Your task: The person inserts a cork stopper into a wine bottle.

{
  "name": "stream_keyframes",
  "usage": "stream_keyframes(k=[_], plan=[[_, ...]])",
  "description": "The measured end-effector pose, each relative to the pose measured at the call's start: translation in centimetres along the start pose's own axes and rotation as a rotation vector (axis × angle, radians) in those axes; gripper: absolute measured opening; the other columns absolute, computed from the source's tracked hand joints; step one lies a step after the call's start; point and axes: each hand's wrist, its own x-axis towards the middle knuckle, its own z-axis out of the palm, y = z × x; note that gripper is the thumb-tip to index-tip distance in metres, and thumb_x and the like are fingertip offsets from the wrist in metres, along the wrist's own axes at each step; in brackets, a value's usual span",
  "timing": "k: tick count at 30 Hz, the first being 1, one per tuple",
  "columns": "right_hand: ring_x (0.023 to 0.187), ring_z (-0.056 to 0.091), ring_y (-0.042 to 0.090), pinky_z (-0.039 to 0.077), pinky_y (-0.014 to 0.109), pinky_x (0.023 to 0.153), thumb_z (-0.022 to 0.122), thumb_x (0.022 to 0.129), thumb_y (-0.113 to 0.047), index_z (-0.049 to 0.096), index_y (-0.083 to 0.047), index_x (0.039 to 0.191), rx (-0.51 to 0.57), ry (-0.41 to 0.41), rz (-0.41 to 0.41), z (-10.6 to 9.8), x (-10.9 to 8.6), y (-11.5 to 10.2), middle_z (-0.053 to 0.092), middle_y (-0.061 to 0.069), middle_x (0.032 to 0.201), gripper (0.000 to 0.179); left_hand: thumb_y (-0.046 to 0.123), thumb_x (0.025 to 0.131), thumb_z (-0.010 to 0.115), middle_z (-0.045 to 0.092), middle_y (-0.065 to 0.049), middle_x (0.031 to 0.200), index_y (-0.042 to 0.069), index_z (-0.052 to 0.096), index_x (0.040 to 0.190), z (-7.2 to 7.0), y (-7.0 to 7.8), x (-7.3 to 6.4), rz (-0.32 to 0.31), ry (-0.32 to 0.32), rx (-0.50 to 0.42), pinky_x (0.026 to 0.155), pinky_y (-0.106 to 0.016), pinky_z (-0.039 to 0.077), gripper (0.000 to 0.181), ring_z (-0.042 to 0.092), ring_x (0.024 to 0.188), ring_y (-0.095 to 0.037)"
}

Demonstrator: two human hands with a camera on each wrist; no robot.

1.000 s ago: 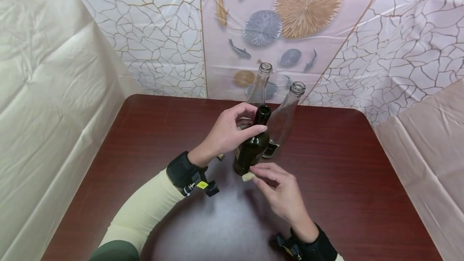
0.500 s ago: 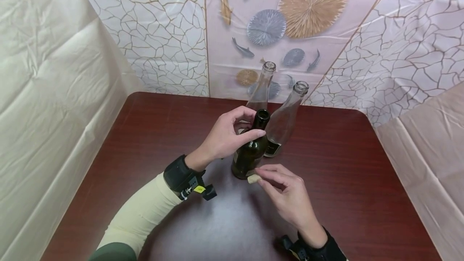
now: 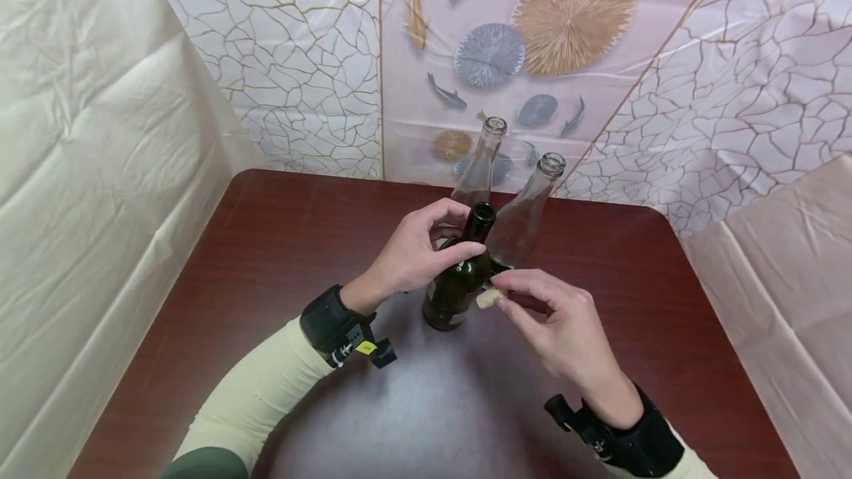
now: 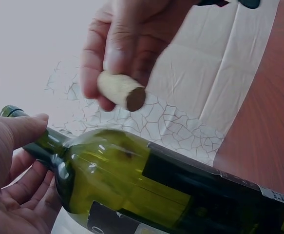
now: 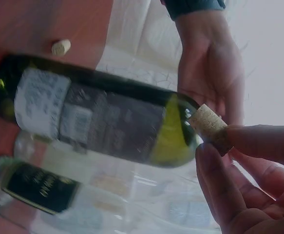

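A dark green wine bottle (image 3: pixel 459 283) stands upright on the table, its mouth uncovered. My left hand (image 3: pixel 419 248) grips it around the lower neck and shoulder, thumb across the near side. Between thumb and fingertips my right hand (image 3: pixel 566 327) pinches a pale cork (image 3: pixel 489 297), held just right of the bottle and below the height of its mouth. The left wrist view shows the brown end face of the cork (image 4: pixel 120 91) pointing away from the fingers. In the right wrist view the cork (image 5: pixel 211 126) overlaps the bottle's shoulder.
Two clear glass bottles stand close behind the green one, one at the back (image 3: pixel 475 176) and one to the right (image 3: pixel 522 224) with a dark label. A second cork (image 5: pixel 61 47) lies on the table (image 3: pixel 286 242). Patterned cloth hangs behind the table.
My right hand has lifted the cork and moved it up and to the right in the head view. The left hand keeps its hold on the green bottle, which has barely shifted.
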Motion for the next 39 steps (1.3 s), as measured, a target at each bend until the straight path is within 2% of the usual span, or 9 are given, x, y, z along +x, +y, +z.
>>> stream_keyframes(k=[11, 21, 27, 34, 39], plan=[[0.097, 0.067, 0.008, 0.049, 0.008, 0.080, 0.078, 0.078, -0.002, 0.077, -0.011, 0.105, -0.148, -0.008, -0.157, -2.8, 3.3, -1.3, 0.074, -0.002, 0.105, 0.028, 0.025, 0.085, 0.075, 0.066, -0.003, 0.111, 0.011, 0.062, 0.115, 0.2, -0.1, -0.3, 0.020, 0.008, 0.018, 0.092, -0.025, 0.054, 0.035, 0.064, 0.100, -0.010], [0.095, 0.066, 0.009, 0.048, 0.006, 0.076, 0.078, 0.079, -0.001, 0.078, -0.010, 0.104, -0.187, 0.039, -0.218, -4.4, 5.9, -3.0, 0.075, 0.001, 0.103, 0.027, 0.024, 0.085, 0.076, 0.066, -0.003, 0.111, 0.011, 0.062, 0.114, 0.3, -0.3, -0.4, 0.041, 0.024, 0.005, 0.091, -0.025, 0.054, 0.035, 0.064, 0.100, -0.010], [0.094, 0.068, 0.012, 0.045, 0.006, 0.079, 0.078, 0.080, -0.004, 0.078, -0.010, 0.102, -0.239, 0.052, -0.248, -5.0, 7.2, -4.2, 0.075, 0.001, 0.102, 0.024, 0.025, 0.085, 0.076, 0.066, -0.003, 0.110, 0.011, 0.062, 0.115, 0.3, -0.4, -0.4, 0.043, 0.021, 0.005, 0.091, -0.025, 0.054, 0.035, 0.064, 0.100, -0.010], [0.098, 0.068, 0.011, 0.046, 0.011, 0.083, 0.076, 0.082, -0.006, 0.078, -0.012, 0.105, -0.279, 0.020, -0.271, -5.5, 8.5, -5.4, 0.075, -0.001, 0.103, 0.024, 0.024, 0.085, 0.076, 0.066, -0.003, 0.111, 0.010, 0.062, 0.115, 0.3, -0.3, -0.5, 0.039, 0.028, 0.021, 0.092, -0.025, 0.053, 0.035, 0.063, 0.101, -0.010], [0.099, 0.068, 0.012, 0.051, 0.023, 0.083, 0.075, 0.083, -0.006, 0.078, -0.012, 0.105, -0.297, 0.013, -0.289, -5.7, 9.3, -6.1, 0.075, -0.001, 0.105, 0.024, 0.024, 0.085, 0.076, 0.066, -0.003, 0.110, 0.010, 0.062, 0.115, 0.3, -0.3, -0.5, 0.048, 0.032, 0.031, 0.092, -0.025, 0.054, 0.035, 0.064, 0.100, -0.011]])
